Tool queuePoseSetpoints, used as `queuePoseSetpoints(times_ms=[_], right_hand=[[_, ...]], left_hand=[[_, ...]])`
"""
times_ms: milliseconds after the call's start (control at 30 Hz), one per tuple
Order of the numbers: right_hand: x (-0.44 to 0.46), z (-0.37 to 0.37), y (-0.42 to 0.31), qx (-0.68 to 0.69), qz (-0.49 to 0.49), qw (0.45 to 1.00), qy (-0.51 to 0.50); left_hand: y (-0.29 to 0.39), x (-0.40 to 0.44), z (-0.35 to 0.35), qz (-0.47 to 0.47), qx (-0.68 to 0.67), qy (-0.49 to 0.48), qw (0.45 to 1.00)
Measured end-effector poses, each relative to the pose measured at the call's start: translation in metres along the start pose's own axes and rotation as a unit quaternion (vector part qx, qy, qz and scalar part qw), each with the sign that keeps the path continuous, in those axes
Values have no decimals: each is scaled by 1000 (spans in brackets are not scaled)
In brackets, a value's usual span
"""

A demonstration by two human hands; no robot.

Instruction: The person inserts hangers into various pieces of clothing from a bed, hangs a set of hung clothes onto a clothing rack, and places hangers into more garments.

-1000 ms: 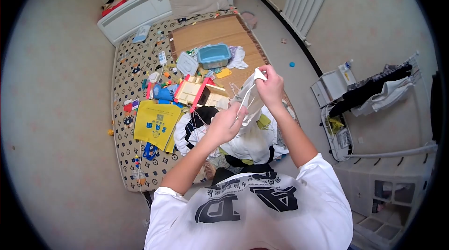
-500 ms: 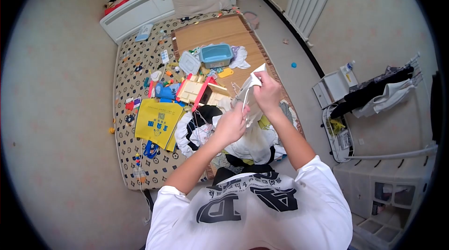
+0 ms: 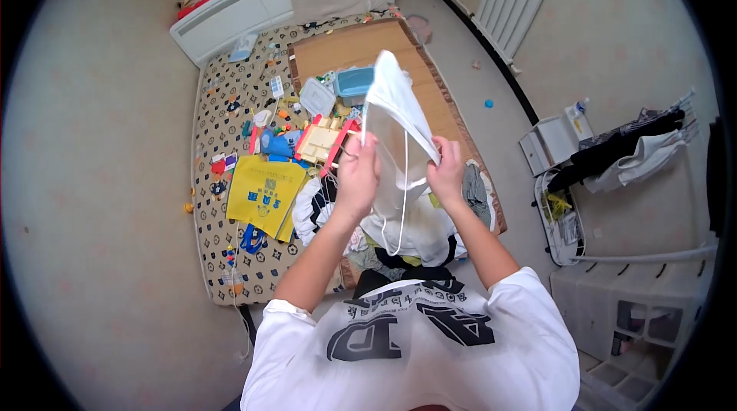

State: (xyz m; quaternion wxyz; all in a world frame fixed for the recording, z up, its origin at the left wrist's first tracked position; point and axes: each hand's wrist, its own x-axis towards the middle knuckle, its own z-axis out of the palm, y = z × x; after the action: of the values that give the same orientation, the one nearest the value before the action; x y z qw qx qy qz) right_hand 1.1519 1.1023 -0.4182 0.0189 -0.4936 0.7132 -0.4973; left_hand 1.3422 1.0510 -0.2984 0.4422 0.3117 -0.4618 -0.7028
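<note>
Between my hands is a thin white cloth piece (image 3: 399, 100), partly see-through, with a stiff-looking upper edge and a loose white cord hanging in a loop; I cannot tell its exact kind. My left hand (image 3: 358, 180) pinches its left side. Closed on its right corner is my right hand (image 3: 447, 171). The cloth is held up above a heap of clothes (image 3: 422, 230), mostly white with some black, at the bed's near edge. A beige and red toy house (image 3: 321, 140) lies just beyond my left hand. The cloth partly covers a blue plastic bin (image 3: 353, 82).
On the patterned bed (image 3: 211, 257) lie a yellow bag (image 3: 265, 192), a pale bin lid (image 3: 317, 97) and several small toys. A brown mat (image 3: 338, 48) covers the far part. At right stand a clothes rack with garments (image 3: 637, 151) and a white cabinet (image 3: 587, 311).
The cloth has been raised and spread out, its upper edge now pointing up and away. My left hand has moved left and up, and my right hand slightly down, so they are farther apart.
</note>
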Motion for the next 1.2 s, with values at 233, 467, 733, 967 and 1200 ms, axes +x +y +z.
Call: queuePoseSetpoints(times_ms=[233, 467, 733, 967, 1200], right_hand=[[-59, 6, 0, 147, 73, 979, -118], [-35, -36, -38, 291, 197, 905, -241], [-6, -70, -74, 411, 178, 866, -223], [6, -79, -105, 135, 39, 967, -212], [28, -72, -87, 101, 1, 988, -114]], left_hand=[[22, 37, -7, 68, -142, 61, 986], [19, 65, -10, 56, -159, 150, 974], [8, 75, -15, 58, -194, 205, 958], [18, 77, 3, 100, -199, 238, 945], [-3, 54, 31, 97, -165, 168, 967]])
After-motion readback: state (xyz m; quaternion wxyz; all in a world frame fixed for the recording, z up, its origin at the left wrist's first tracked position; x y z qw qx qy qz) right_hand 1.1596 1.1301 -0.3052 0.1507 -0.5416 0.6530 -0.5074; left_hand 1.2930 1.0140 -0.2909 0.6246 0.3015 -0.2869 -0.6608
